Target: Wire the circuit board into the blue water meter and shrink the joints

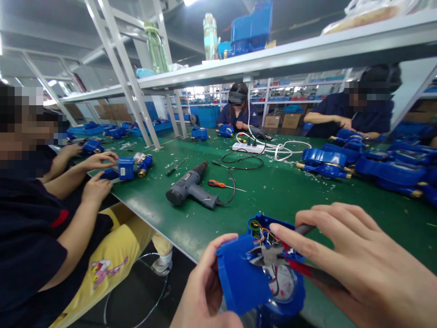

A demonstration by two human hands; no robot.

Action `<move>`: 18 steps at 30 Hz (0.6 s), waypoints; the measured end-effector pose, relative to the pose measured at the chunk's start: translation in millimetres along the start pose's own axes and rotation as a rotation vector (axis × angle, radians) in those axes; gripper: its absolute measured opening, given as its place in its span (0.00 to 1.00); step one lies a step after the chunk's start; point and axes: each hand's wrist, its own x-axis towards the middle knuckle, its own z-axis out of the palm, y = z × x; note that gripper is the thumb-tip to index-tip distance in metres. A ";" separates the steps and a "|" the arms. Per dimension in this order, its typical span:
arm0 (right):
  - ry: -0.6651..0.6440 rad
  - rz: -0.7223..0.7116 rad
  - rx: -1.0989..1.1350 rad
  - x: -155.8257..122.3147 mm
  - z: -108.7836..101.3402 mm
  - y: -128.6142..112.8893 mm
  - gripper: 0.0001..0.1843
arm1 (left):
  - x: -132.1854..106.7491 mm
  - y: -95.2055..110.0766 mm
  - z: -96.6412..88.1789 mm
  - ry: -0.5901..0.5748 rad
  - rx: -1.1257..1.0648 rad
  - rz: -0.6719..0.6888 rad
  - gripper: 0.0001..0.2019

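Green workbench (232, 221) below a white shelf (307, 52): one open blue meter (296, 296) at five o'clock in the view, its blue lid (242, 273) clamped in the left hand (208, 282). One pair of cutters (269, 256) (jaws slightly parted), gripped by the right hand (348, 246), whose forefinger reaches over the wires (263, 234). From the meter: heat gun (191, 187) at ten o'clock, orange screwdriver (217, 183) at eleven, heaped meters (389, 171) at two.
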 end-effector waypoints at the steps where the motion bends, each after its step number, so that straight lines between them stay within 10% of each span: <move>1: -0.013 -0.023 -0.008 2.8 -1.2 -0.3 0.25 | -0.9 0.9 1.2 0.014 0.019 -0.003 0.44; 18: -0.057 -0.131 -0.136 23.3 -4.9 -1.3 0.17 | -6.9 2.0 12.7 0.190 0.162 0.035 0.44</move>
